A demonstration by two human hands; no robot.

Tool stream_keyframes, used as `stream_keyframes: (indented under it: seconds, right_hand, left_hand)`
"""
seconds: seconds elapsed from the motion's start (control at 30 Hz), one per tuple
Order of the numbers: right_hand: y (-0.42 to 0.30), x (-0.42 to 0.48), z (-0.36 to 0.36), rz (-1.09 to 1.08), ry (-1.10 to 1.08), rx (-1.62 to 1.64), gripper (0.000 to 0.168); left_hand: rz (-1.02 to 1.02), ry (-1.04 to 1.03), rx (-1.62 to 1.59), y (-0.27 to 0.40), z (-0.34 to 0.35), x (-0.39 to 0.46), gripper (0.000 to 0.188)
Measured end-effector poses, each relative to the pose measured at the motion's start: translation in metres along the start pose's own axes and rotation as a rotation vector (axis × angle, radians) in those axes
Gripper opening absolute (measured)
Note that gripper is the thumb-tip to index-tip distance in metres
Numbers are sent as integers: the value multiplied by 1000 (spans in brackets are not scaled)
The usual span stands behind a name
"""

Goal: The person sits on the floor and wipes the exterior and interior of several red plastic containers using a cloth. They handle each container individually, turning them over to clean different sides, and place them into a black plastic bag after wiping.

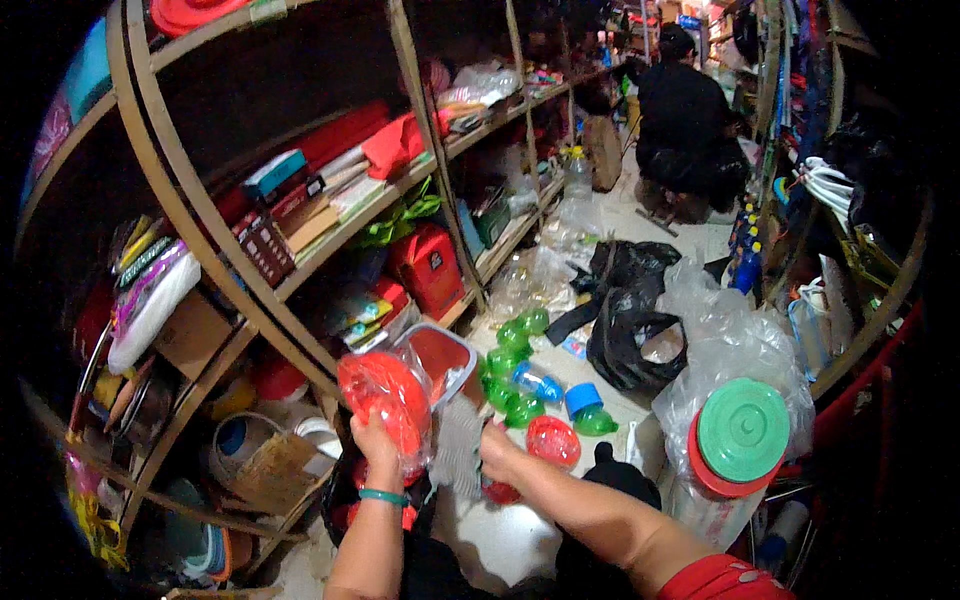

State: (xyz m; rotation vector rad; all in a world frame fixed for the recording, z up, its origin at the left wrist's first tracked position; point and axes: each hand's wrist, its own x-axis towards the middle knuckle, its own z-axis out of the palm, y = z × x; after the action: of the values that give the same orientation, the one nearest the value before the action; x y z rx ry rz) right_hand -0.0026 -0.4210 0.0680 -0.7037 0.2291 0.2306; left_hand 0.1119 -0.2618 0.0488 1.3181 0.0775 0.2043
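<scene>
My left hand (375, 442) grips a red plastic bowl or lid (390, 394) wrapped in clear film. My right hand (496, 452) is closed at the edge of a grey knitted cloth, perhaps a glove (457, 439), hanging beside the wrapped red piece. To the right of that hand sits a small red plastic bowl (553, 441) under clear film. Beyond it are several green plastic bottles (510, 360), a blue bottle (538, 380) and a blue cup (583, 399). Below my left hand, a black bag (341, 484) holds more red pieces.
Wooden shelving (420, 172) with boxes lines the left. A black plastic bag (637, 322) and clear plastic bags (735, 322) cover part of the floor. Green lid (742, 429) tops a container at right. A rectangular bin (472, 352) stands ahead; farther off, a person (686, 127) crouches.
</scene>
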Motion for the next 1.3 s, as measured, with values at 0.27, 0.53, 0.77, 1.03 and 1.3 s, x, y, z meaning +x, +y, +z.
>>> stream_keyframes:
  seconds: [0.27, 0.53, 0.77, 1.03, 1.3]
  right_hand:
    - [-4, 28, -20, -184, 53, 186, 26]
    - [-11, 27, -6, -336, 126, -45, 24]
    - [-21, 13, 20, -173, 150, 290, 30]
    - [-19, 3, 21, -224, 84, 314, 25]
    - [-11, 9, 0, -330, 161, 187, 19]
  left_hand:
    - [-268, -257, -156, -2, 10, -20, 17]
    - [-17, -325, 324, 13, 19, -28, 9]
    - [-434, -396, -57, -4, -5, -7, 21]
    - [-298, -601, -170, 6, 30, -34, 23]
    - [-481, -518, -288, 20, 28, -42, 17]
